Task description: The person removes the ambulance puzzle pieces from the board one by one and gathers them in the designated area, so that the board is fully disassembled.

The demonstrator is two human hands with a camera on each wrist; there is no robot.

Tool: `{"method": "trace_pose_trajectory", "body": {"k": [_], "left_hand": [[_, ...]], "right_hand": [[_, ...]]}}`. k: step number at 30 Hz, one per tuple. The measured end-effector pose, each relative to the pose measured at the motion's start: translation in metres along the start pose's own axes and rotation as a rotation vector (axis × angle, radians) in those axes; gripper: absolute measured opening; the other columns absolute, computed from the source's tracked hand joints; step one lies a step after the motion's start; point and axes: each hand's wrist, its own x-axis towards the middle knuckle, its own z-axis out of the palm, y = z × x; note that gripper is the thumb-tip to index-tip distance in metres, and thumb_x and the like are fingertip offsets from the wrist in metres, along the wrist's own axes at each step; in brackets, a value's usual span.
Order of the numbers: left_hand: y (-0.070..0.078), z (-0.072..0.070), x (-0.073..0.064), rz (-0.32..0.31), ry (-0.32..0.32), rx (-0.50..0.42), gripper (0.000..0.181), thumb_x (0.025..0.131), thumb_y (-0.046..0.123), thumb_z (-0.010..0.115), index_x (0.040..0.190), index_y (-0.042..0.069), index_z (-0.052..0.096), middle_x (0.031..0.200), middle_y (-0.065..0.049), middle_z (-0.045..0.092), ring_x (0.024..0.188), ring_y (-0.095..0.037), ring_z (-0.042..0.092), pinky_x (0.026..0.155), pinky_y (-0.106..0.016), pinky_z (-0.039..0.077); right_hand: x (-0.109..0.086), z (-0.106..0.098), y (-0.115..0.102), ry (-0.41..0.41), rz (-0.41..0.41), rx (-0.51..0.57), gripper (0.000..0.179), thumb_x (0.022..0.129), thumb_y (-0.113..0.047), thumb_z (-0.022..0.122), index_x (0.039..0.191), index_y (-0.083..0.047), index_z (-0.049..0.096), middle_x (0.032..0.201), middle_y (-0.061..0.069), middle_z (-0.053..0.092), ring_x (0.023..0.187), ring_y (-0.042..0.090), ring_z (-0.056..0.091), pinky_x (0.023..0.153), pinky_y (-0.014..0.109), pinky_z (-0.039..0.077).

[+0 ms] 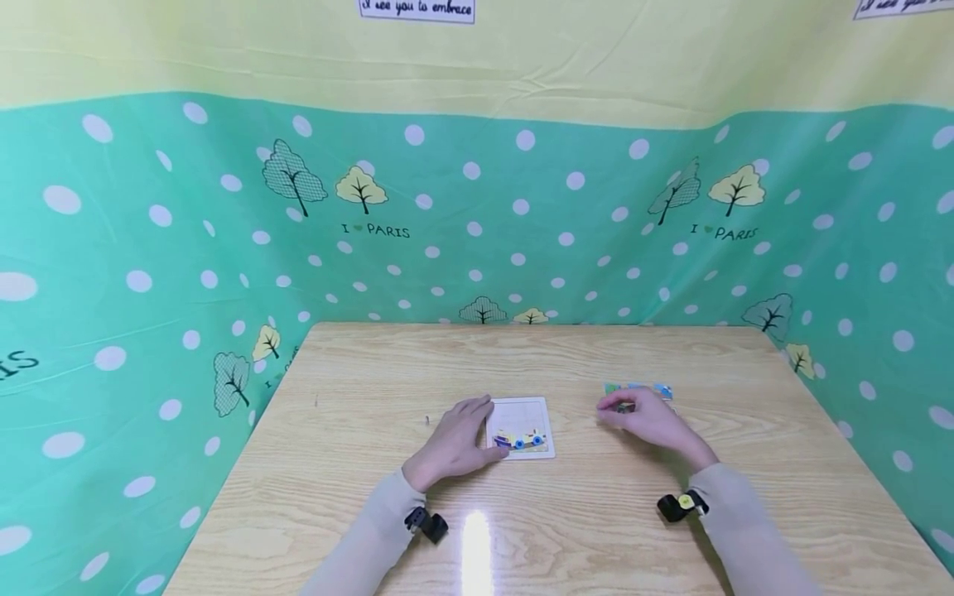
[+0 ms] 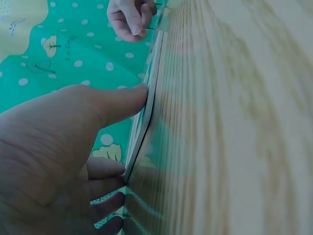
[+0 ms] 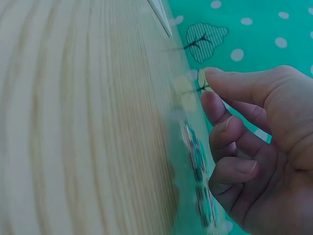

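On one board (image 1: pixel 520 414), one left hand (image 1: pixel 457 444) (one right hand (image 1: pixel 650 420), apart)

Curtained-off tabletop booth; home or studio, cannot tell
Green polka-dot cloth (image 1: pixel 492 182) printed with trees and "PARIS" hangs at 9, 12 and 3 o'clock, enclosing a wood-grain table (image 1: pixel 373 372) towards 6 o'clock.
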Motion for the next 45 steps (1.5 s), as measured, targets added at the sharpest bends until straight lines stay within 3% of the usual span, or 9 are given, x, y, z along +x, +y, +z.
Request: {"method": "trace_pose_trajectory", "body": {"k": [19, 33, 45], "left_hand": [[0.001, -0.002, -0.001, -0.004, -0.009, -0.004, 0.089, 0.095, 0.052, 0.074, 0.161, 0.001, 0.043, 0.17, -0.018, 0.04, 0.157, -0.041, 0.038, 0.128, -0.06, 0.033], [0.001, -0.003, 0.0, -0.006, -0.014, -0.03, 0.09, 0.095, 0.052, 0.074, 0.161, -0.001, 0.042, 0.17, -0.019, 0.039, 0.158, -0.042, 0.036, 0.129, -0.06, 0.031], [0.0, -0.002, 0.0, 0.004, -0.001, -0.032, 0.09, 0.094, 0.052, 0.075, 0.16, 0.0, 0.044, 0.169, -0.018, 0.041, 0.157, -0.041, 0.038, 0.128, -0.061, 0.033]], "right_hand": [[0.014, 0.03, -0.025, -0.069, -0.016, 0.002, 0.016, 0.098, -0.027, 0.077, 0.11, -0.016, 0.081, 0.108, -0.001, 0.078, 0.099, 0.015, 0.065, 0.087, 0.033, 0.052], [0.023, 0.052, -0.035, -0.129, -0.092, 0.038, 0.014, 0.096, -0.024, 0.079, 0.108, -0.016, 0.081, 0.099, -0.004, 0.076, 0.09, 0.012, 0.064, 0.08, 0.024, 0.051], [0.025, 0.072, -0.057, -0.208, -0.132, 0.095, 0.022, 0.098, -0.025, 0.077, 0.114, -0.01, 0.079, 0.1, -0.004, 0.076, 0.093, 0.013, 0.067, 0.083, 0.025, 0.055]]}}
